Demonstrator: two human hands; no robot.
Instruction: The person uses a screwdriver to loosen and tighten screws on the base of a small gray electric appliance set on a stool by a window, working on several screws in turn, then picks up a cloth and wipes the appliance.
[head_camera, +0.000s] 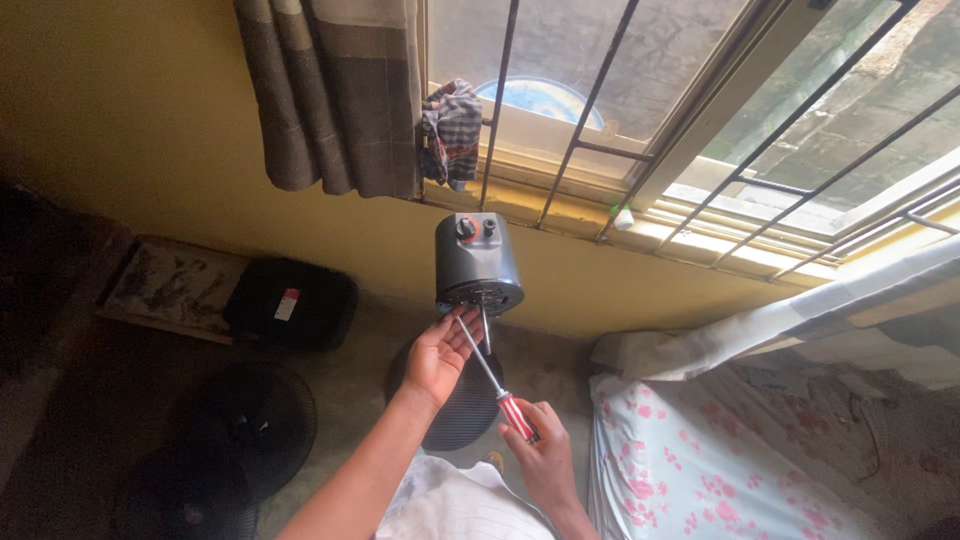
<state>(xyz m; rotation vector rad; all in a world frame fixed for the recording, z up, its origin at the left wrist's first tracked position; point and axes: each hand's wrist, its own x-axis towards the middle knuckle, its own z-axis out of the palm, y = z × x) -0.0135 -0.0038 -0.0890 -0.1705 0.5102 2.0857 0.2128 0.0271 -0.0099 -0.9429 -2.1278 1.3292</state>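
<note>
A dark grey fan motor housing (476, 258) with two knobs on its back stands upright on a pole, below the window sill. My left hand (438, 352) reaches up to the housing's lower front edge, fingers touching it. My right hand (538, 450) grips the red-and-white handle of a screwdriver (488, 372). Its long shaft points up and left, and the tip rests at the housing's underside near my left fingers.
A round black fan base (462, 408) lies on the floor under my hands. Two black fan grilles (245, 420) lie at lower left, next to a black case (292, 303). A floral-sheeted bed (720, 460) fills the lower right. Barred window and curtains (340, 90) above.
</note>
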